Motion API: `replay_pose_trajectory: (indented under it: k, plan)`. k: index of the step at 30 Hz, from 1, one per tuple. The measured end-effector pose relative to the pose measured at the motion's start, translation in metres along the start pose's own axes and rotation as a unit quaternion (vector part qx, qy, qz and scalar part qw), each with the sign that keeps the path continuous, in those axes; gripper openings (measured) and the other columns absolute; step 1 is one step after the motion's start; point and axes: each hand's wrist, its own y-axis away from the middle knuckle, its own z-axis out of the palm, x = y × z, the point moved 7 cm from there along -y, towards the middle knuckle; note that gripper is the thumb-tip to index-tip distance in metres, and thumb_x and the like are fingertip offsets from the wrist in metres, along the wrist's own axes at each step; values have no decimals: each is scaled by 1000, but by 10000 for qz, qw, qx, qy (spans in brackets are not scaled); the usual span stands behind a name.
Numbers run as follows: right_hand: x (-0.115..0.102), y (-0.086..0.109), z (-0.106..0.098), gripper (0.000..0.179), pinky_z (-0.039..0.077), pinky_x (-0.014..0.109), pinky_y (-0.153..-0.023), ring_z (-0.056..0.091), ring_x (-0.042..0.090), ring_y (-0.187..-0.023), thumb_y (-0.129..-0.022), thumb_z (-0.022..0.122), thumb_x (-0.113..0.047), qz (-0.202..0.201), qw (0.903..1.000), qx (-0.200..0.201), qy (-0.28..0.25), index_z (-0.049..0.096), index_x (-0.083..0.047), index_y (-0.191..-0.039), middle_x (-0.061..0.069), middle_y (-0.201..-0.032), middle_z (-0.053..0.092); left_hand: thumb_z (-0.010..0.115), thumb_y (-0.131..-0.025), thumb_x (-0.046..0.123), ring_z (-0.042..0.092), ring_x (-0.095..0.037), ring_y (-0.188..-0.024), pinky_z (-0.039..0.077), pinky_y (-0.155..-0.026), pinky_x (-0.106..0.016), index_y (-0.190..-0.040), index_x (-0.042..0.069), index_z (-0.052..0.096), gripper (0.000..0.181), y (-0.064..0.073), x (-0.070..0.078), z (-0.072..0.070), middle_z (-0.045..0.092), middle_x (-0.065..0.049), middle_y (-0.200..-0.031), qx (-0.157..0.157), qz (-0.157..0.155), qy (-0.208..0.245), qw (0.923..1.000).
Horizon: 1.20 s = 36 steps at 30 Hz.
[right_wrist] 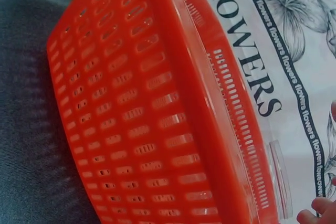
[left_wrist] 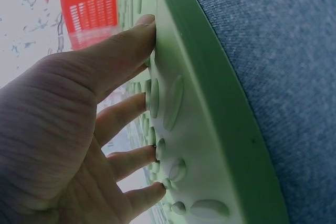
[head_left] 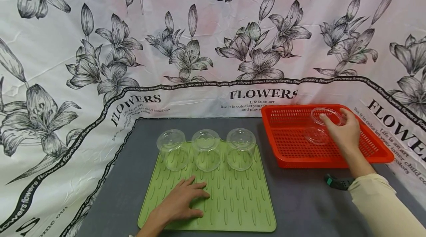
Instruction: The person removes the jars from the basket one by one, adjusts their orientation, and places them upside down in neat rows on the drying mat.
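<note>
Over the red basket (head_left: 283, 161), my right hand (head_left: 347, 131) grips a clear plastic cup (head_left: 317, 136) near its wide upper rim. In the right wrist view only some fingertips (right_wrist: 320, 211) and the edge of the clear cup (right_wrist: 281, 179) show beyond the basket wall. My left hand (head_left: 181, 200) lies spread on the green ridged mat (head_left: 239, 207), and its fingertips touch the surface in the left wrist view. Beyond that hand, three similar clear cups stand in a row along the mat's far edge: left cup (head_left: 174, 153), middle cup (head_left: 206, 153), right cup (head_left: 240, 152).
Mat and basket are on a dark grey table (head_left: 293, 207), the basket to the right of the mat. A white curtain printed with flowers (head_left: 186, 56) hangs behind and along both sides. Below my right wrist is a dark strap (head_left: 339, 183) with a green patch.
</note>
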Motion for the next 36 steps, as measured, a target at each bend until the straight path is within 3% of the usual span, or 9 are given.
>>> replay_pose_trajectory:
  k: [17, 26, 36]
  plan:
    - [9, -22, 6, 114, 26, 75, -113, 12, 56, -148, -89, 62, -66, 537, 9937, -648, 739, 2, -5, -164, 30, -167, 8, 84, -82, 40, 39, -47, -147, 37, -111, -70, -128, 31, 70, 48, -1, 1, -3, 54, -3, -153, 7, -71, -103, 9999]
    - [18, -27, 7, 123, 23, 76, -116, 3, 59, -151, -87, 63, -69, 888, 9895, -982, 574, -7, -1, -162, 32, -167, -6, 84, -82, 41, 39, -46, -147, 36, -112, -69, -127, 33, 70, 48, -1, -2, -2, 54, -1, -153, 30, -135, -186, 9997]
    - [35, -32, 10, 131, 30, 71, -115, 11, 62, -145, -84, 65, -71, 1276, 9767, -1380, 1036, -8, 9, -158, 41, -162, -1, 84, -82, 40, 40, -47, -146, 38, -111, -69, -127, 32, 70, 47, 1, 0, -2, 55, -2, -152, 27, -63, -154, 9999]
